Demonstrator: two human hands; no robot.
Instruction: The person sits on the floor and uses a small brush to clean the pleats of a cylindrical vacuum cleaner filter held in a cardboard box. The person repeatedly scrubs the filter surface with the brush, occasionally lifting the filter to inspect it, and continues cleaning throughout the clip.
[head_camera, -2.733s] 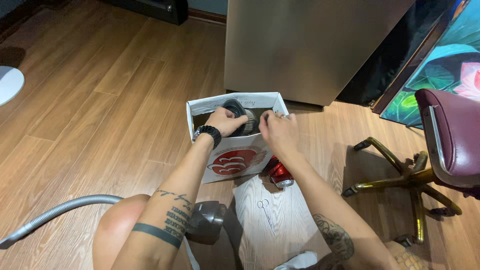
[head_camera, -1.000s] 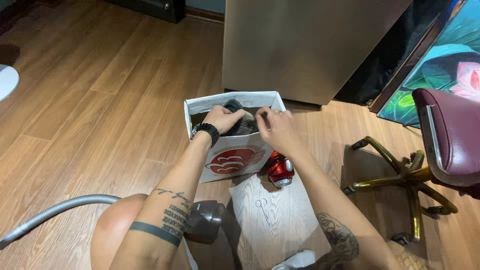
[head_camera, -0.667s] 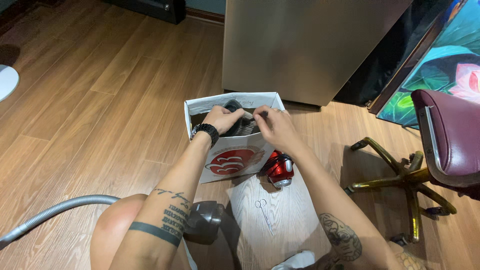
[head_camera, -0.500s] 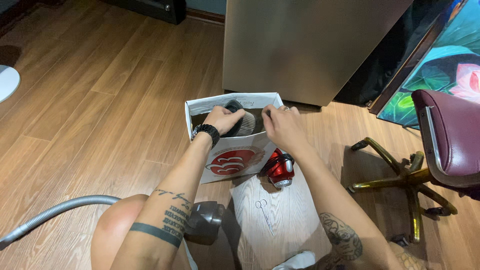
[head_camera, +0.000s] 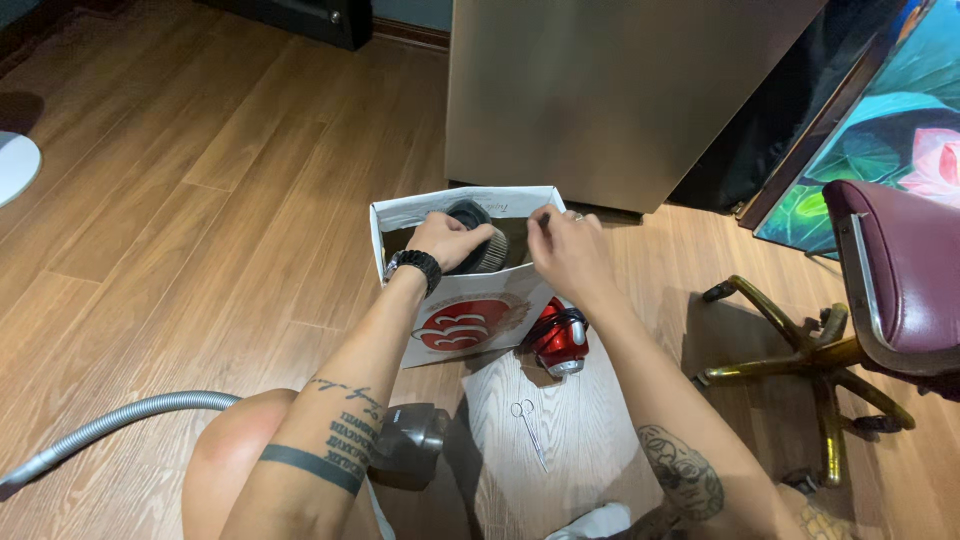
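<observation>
We sit on a wooden plank floor (head_camera: 200, 200) with a steel-fronted cabinet (head_camera: 600, 90) at twelve o'clock. Straight ahead stands an open white cardboard box (head_camera: 465, 315) with a red emblem. Our left hand (head_camera: 450, 240) closes its grip around a dark cylindrical filter (head_camera: 482, 240) held inside the box's opening. Our right hand (head_camera: 565, 250) pinches at the filter's pleated end, fingertips together. At five o'clock of the box lies a red canister (head_camera: 558, 342), with small scissors (head_camera: 530, 425) below it. A grey hose (head_camera: 110, 425) curves at eight o'clock; a maroon chair (head_camera: 890, 290) stands at three.
</observation>
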